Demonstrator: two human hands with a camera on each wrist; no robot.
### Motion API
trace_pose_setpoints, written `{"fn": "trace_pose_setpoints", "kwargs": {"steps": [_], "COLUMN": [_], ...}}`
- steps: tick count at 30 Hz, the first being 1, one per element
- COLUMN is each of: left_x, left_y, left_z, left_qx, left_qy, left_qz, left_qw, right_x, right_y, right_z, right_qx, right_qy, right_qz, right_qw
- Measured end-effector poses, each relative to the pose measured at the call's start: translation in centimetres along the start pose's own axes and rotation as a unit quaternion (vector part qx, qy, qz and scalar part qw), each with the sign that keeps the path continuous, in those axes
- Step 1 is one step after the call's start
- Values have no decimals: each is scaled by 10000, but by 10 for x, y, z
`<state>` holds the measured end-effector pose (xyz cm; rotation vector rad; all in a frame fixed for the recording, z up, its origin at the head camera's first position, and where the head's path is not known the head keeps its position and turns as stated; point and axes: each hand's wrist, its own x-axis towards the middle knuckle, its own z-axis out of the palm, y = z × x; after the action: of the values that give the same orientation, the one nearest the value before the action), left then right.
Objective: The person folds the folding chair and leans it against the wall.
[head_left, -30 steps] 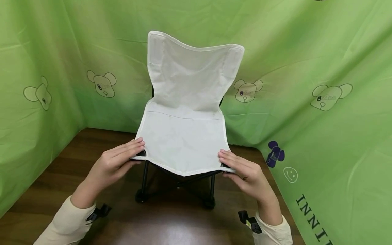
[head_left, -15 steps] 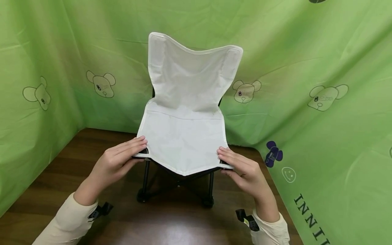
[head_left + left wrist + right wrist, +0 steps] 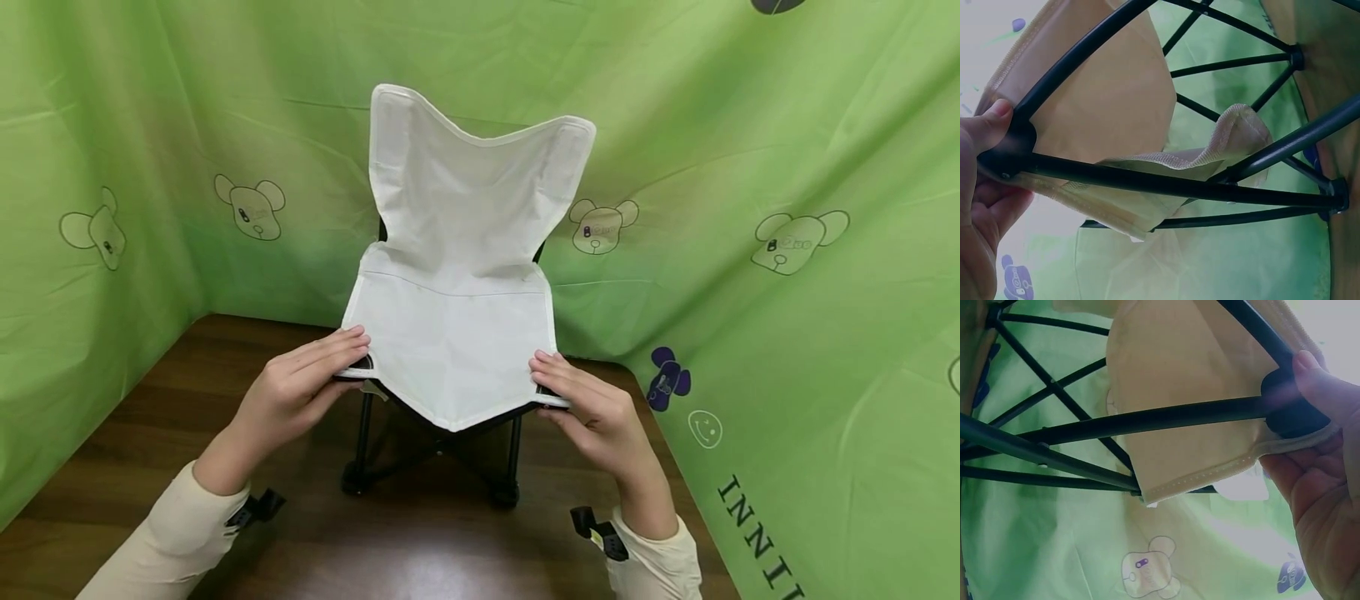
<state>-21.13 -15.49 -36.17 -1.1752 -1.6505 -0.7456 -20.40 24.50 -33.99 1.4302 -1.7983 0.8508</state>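
A white folding chair (image 3: 453,333) with a black tube frame stands upright on the wooden table, its backrest away from me. My left hand (image 3: 303,387) grips the seat's front left corner, fingers on top and thumb beneath. The front right corner is held the same way by my right hand (image 3: 588,408). In the left wrist view, the thumb presses a black corner joint (image 3: 1019,137) under the fabric. The right wrist view shows the other black joint (image 3: 1294,403) between thumb and fingers. Crossed black legs (image 3: 438,450) spread below the seat.
Green cloth (image 3: 300,75) printed with bear heads hangs behind and on both sides. The brown wooden tabletop (image 3: 420,550) runs under the chair and both forearms. Each sleeve cuff carries a black wrist camera, the left camera (image 3: 255,508) and the right camera (image 3: 600,533).
Both hands keep their grip on the front corners. They have drawn slightly toward each other, and the chair looks a little narrower, its backrest's top edge dipping more.
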Motion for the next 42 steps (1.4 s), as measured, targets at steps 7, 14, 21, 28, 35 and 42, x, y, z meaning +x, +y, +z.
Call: {"fn": "trace_pose_setpoints", "kwargs": {"steps": [7, 14, 21, 28, 35, 42], "left_x": [3, 7, 12, 17, 20, 27], "left_y": [1, 2, 3, 3, 4, 5], "left_z": [1, 2, 5, 7, 9, 10], "left_qx": [9, 22, -4, 37, 30, 47], "left_qy": [72, 117, 66, 73, 57, 95], "left_qz": [-96, -191, -208, -309, -350, -322], "left_qw": [9999, 9997, 9998, 9995, 9994, 9994], "right_x": [5, 7, 10, 15, 18, 25], "right_y": [1, 3, 3, 4, 4, 1], "right_z": [4, 6, 6, 12, 14, 14], "right_qx": [-28, -66, -109, -214, -241, -288], "right_qy": [68, 129, 204, 406, 528, 568], "right_qz": [-17, 139, 171, 241, 333, 416], "right_qw": [10000, 9998, 9996, 9987, 9978, 9971]}}
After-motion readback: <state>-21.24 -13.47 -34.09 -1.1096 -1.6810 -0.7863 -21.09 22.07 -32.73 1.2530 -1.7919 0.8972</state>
